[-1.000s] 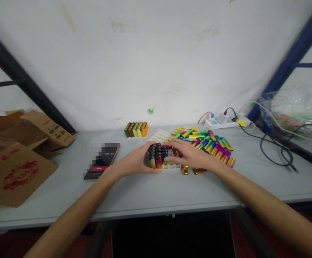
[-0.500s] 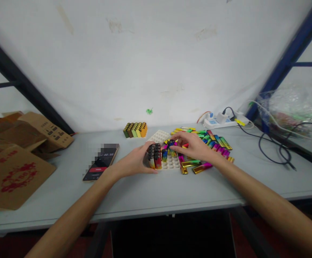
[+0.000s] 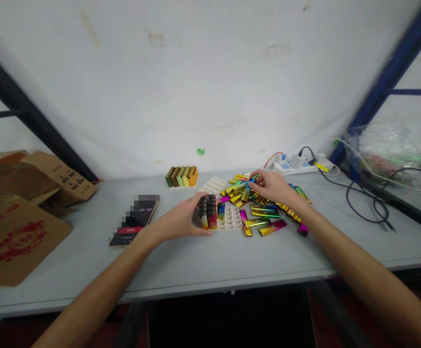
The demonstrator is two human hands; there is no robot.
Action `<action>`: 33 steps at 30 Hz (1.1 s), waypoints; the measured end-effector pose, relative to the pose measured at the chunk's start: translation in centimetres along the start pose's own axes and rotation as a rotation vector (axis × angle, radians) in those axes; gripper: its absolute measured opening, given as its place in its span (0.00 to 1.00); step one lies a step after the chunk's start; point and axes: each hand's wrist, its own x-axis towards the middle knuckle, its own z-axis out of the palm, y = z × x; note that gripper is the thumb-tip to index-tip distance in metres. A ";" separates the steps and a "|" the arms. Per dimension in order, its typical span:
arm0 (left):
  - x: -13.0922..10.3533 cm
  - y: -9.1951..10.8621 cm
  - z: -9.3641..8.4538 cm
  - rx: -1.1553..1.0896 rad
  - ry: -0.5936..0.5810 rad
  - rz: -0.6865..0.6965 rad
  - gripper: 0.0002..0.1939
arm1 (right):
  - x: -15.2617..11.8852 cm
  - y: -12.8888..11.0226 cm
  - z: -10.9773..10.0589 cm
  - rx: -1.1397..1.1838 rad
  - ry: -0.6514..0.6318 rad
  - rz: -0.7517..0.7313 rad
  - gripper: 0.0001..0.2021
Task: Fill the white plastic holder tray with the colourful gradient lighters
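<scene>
My left hand [image 3: 187, 214] is curled round the left side of a block of upright lighters [image 3: 208, 212] with dark tops, its thumb and fingers pressed against them. They stand in a white tray [image 3: 234, 220] with round hollows, some of which hold nothing. A single blue lighter [image 3: 221, 211] stands beside the block. To the right, my right hand [image 3: 270, 186] is over a loose pile of shiny coloured lighters [image 3: 266, 210]. Its thumb and fingers pinch a blue-green lighter [image 3: 247, 191], tilted, at the pile's left edge.
Behind stands another white hollowed tray [image 3: 214, 185], and a block of green, brown and yellow lighters [image 3: 182, 177]. A phone [image 3: 136, 220] lies left, near an opened cardboard box [image 3: 25, 227]. A power strip [image 3: 297, 165], black cable [image 3: 371, 212] and plastic bag [image 3: 380, 145] are at right.
My right hand has moved right, from above the tray to the loose pile. A blue lighter now shows standing in the tray. My left hand stays round the upright lighters.
</scene>
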 end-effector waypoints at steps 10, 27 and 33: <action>0.1 0.0 0.1 -0.016 0.010 0.008 0.51 | -0.8 -1.9 -0.5 0.161 -0.034 -0.245 0.14; 0.0 0.3 0.0 0.000 0.004 0.021 0.49 | -1.8 -5.1 1.5 0.329 0.057 -0.380 0.16; 0.0 0.4 -0.2 -0.002 -0.011 -0.008 0.49 | -0.4 -1.5 0.9 0.165 0.006 -0.238 0.17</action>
